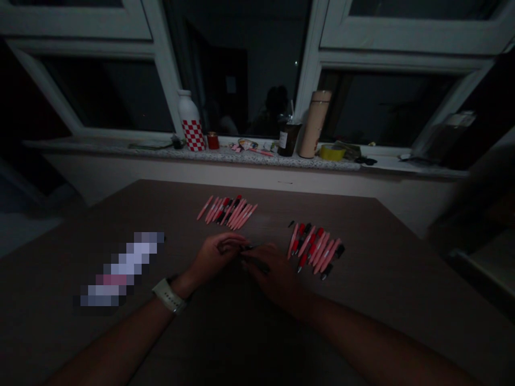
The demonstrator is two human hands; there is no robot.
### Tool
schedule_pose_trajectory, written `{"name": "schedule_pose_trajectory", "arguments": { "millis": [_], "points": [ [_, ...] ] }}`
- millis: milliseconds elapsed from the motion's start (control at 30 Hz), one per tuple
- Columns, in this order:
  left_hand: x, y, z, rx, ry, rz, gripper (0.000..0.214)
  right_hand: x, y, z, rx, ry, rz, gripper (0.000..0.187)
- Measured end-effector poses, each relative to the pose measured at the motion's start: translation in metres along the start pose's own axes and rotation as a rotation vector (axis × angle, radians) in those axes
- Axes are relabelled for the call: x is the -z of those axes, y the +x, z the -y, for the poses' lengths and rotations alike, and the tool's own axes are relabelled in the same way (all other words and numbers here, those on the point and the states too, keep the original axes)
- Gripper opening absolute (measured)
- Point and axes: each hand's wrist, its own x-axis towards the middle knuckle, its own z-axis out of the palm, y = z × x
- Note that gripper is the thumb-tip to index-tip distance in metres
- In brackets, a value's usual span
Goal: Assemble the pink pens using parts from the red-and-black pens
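My left hand [219, 252], with a pale watch [169, 296] on its wrist, and my right hand [276, 276] meet over the table. Their fingers are closed around a dark pen [259, 264], partly covered by the fingers and dim. Beyond my left hand lies a row of pink, red and black pens [227, 210]. To the right of my right hand is a second group of pink, red and black pens [317, 246]. A small black piece [291, 223] sits just beyond that group.
A blurred-out long object [129, 265] lies on the brown table [382, 300] at left. Along the windowsill [241, 155] stand a white bottle with red checks [191, 123], a small red jar [213, 140], a dark cup [287, 139], a beige flask [316, 123] and yellow tape [332, 153].
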Motion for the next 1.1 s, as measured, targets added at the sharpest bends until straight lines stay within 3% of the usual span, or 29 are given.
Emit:
{"name": "schedule_pose_trajectory", "arguments": {
  "millis": [300,533,667,933,1100],
  "points": [
    [0.000,-0.003,-0.003,-0.003,0.047,0.064,0.028,0.000,0.000,-0.002,0.004,0.049,-0.063,0.022],
    [0.004,-0.004,-0.013,0.027,0.148,0.053,0.031,-0.004,-0.002,-0.004,-0.250,0.113,-0.294,0.023],
    [0.016,0.001,-0.017,0.056,0.229,0.066,0.031,-0.006,-0.001,-0.007,-0.392,0.185,-0.350,0.029],
    [0.057,-0.007,-0.047,0.208,0.502,0.537,0.028,-0.005,0.000,-0.008,-0.444,0.246,-0.304,0.033],
    [0.080,-0.015,-0.049,0.261,0.590,0.651,0.029,-0.007,0.000,-0.011,-0.458,0.268,-0.303,0.033]
  ]
}}
